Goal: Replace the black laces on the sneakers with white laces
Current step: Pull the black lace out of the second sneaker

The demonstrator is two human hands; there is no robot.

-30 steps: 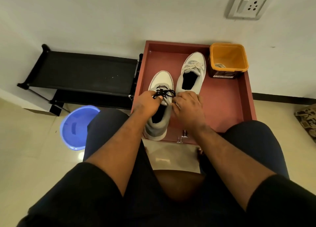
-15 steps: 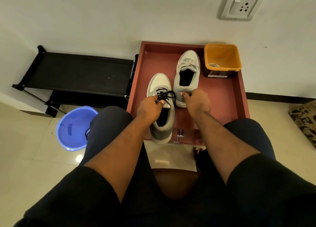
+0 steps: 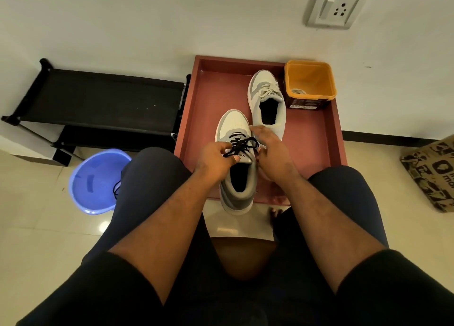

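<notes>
The near grey-and-white sneaker (image 3: 233, 124) carries a loose black lace (image 3: 242, 145) and hangs over the front edge of the red tray (image 3: 317, 144). My left hand (image 3: 215, 160) grips it at the collar, thumb on the tongue and fingertips touching the lace. My right hand (image 3: 272, 153) rests against the sneaker's right side with its fingers spread, the index finger reaching toward the toe. Farther back on the tray lies the second sneaker (image 3: 255, 90), tied with a white lace (image 3: 267, 91).
An orange tub (image 3: 317, 80) at the tray's back right holds a bit of white lace (image 3: 298, 91). A blue basin (image 3: 95, 180) with a black lace (image 3: 116, 190) sits left of my knee. A black rack (image 3: 105, 99) stands at left, a cardboard box (image 3: 432, 176) at right.
My right hand left the far sneaker's heel and came back beside the near sneaker. The far sneaker now lies farther back on the tray. My left hand kept its grip.
</notes>
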